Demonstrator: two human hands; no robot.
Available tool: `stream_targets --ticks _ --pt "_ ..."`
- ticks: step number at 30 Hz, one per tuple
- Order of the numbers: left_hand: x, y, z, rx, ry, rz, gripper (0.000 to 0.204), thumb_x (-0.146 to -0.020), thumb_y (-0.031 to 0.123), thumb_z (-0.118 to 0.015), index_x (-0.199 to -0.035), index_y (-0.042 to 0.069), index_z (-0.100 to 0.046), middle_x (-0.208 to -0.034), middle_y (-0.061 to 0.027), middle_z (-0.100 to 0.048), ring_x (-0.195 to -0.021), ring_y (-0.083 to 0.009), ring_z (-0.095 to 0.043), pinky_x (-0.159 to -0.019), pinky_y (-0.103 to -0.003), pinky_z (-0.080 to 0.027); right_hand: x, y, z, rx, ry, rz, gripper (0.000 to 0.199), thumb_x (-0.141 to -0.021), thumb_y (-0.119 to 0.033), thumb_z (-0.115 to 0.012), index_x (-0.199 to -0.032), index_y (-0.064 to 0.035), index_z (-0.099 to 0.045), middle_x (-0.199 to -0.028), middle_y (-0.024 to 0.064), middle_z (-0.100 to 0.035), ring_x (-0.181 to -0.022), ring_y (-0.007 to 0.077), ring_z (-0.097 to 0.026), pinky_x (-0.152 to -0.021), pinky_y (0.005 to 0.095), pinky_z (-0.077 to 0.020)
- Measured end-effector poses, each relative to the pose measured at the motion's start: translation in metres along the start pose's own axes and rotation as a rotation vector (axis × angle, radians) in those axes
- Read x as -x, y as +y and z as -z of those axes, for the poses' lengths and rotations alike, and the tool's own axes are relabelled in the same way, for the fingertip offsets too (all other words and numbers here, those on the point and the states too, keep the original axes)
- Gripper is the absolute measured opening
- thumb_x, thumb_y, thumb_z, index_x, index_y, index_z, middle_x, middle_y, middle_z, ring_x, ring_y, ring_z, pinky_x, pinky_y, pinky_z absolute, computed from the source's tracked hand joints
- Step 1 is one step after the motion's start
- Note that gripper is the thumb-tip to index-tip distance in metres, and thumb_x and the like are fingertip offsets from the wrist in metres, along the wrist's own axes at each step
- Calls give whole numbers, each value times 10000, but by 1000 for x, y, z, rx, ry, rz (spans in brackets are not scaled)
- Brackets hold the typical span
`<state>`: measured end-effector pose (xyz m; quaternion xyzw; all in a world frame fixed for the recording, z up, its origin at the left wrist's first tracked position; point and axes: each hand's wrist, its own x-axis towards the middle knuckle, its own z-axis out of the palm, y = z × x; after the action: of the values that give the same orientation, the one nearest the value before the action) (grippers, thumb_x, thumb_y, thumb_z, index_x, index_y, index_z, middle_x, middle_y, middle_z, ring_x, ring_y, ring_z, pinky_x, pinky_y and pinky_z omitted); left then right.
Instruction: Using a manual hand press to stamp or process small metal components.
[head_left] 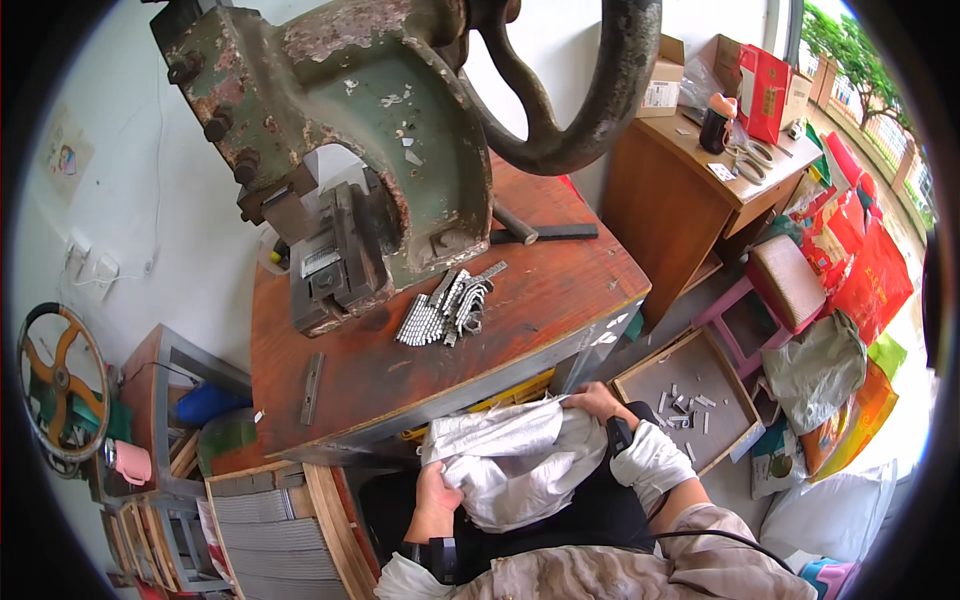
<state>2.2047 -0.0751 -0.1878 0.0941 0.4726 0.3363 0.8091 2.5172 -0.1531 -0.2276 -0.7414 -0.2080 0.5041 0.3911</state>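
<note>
A crumpled white cloth (520, 455), perhaps a sack, lies across my lap, its upper edge stretched between my hands. My left hand (437, 492) is closed on its left side, fingers partly hidden by the folds. At the upper right corner, my right hand (597, 401) pinches the edge between thumb and fingers. Just beyond, on the reddish wooden bench (540, 300), stands a worn green hand press (400, 150) with a big handwheel (610, 110). A pile of small metal strips (447, 308) rests in front of the press. One flat metal bar (312, 388) lies near the bench's left front.
Right of my right hand, a shallow wooden tray (737, 385) holds several small metal pieces. A stool (785, 280) and plastic bags (825, 365) crowd the right. On my left sits a box of stacked grey strips (270, 540). A hammer (515, 224) lies beside the press.
</note>
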Motion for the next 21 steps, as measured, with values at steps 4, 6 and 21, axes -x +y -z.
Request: stream_targets --ticks 4,6,21 --pt "-8 -16 20 -47 161 -66 320 -764 181 -556 -1021 -10 -556 -951 -142 -598 -870 -264 -599 -756 -395 -491 45 -37 -6 614 390 677 382 -623 -216 -718 -925 -17 -595 -859 125 -594 -795 272 -569 -715 365 -463" --pt "-3 -17 10 -76 230 -198 319 -758 158 -542 -1030 -8 -553 -978 -140 -592 -861 -274 -599 -781 -399 -481 69 -33 -24 769 342 1305 415 -633 -260 -697 -948 -49 -528 -925 108 -537 -847 272 -522 -715 381 -442" --pt "5 21 74 53 -229 286 417 -772 211 -445 -1122 -5 -510 -1110 -164 -561 -1015 -302 -548 -914 -424 -415 110 -27 -70 1131 -361 1342 569 -698 -314 -649 -1209 -187 -435 -1213 112 -410 -1113 291 -408 -822 533 -395"
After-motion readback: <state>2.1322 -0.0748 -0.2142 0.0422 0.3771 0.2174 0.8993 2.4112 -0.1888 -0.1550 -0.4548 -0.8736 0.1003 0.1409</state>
